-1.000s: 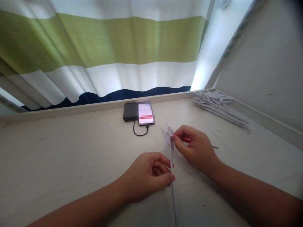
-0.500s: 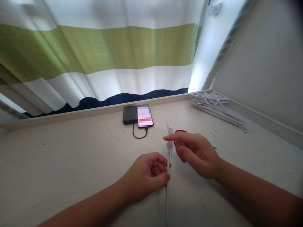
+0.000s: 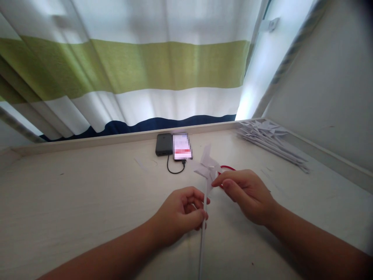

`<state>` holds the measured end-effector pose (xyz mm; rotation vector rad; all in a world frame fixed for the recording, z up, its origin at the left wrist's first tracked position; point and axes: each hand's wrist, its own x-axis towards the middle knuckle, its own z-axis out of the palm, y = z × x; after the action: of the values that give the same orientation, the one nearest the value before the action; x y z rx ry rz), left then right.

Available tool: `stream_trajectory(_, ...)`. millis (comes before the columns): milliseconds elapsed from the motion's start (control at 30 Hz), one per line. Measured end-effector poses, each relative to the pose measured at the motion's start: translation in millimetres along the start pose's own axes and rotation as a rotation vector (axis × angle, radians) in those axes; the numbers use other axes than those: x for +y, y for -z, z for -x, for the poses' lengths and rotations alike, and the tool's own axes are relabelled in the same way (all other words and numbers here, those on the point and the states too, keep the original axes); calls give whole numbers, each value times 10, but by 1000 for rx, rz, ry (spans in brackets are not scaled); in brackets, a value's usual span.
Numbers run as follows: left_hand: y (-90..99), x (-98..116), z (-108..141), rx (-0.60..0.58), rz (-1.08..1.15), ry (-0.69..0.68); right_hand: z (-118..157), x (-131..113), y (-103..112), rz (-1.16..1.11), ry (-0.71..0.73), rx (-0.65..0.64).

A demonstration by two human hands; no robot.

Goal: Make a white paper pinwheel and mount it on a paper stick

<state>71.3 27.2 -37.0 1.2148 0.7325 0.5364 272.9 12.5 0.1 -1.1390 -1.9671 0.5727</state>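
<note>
A white paper pinwheel [image 3: 209, 168] tops a thin white paper stick [image 3: 201, 245] at the middle of the view, its blades facing me. My left hand [image 3: 186, 212] pinches the stick between thumb and fingers, below the blades. My right hand [image 3: 246, 194] is at the pinwheel's right side, index finger extended to the lower blade, the other fingers curled and partly hidden; it grips nothing. Red-handled scissors [image 3: 229, 167] lie behind my right hand, mostly covered by it.
A black power bank [image 3: 164, 144] and a lit phone [image 3: 182, 147], joined by a short cable, lie near the table's back edge. A pile of paper pinwheels on sticks [image 3: 271, 142] lies at the back right. Paper scraps [image 3: 140, 163] dot the white table [image 3: 72, 210].
The pinwheel has turned from nearly edge-on to showing its blades. My right index finger has moved lower, down to the lower blade. The camera view has shifted slightly.
</note>
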Motion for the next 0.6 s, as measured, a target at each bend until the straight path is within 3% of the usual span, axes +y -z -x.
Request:
stream_trajectory(233, 41, 9, 48, -14, 220, -140, 47, 35, -23, -3, 20, 96)
stream_trajectory(467, 119, -64, 54, -201, 556, -188, 83, -35, 21, -83, 218, 116)
stream_trajectory(600, 108, -78, 101, -335, 619, -198, 74, -36, 16, -44, 227, 81)
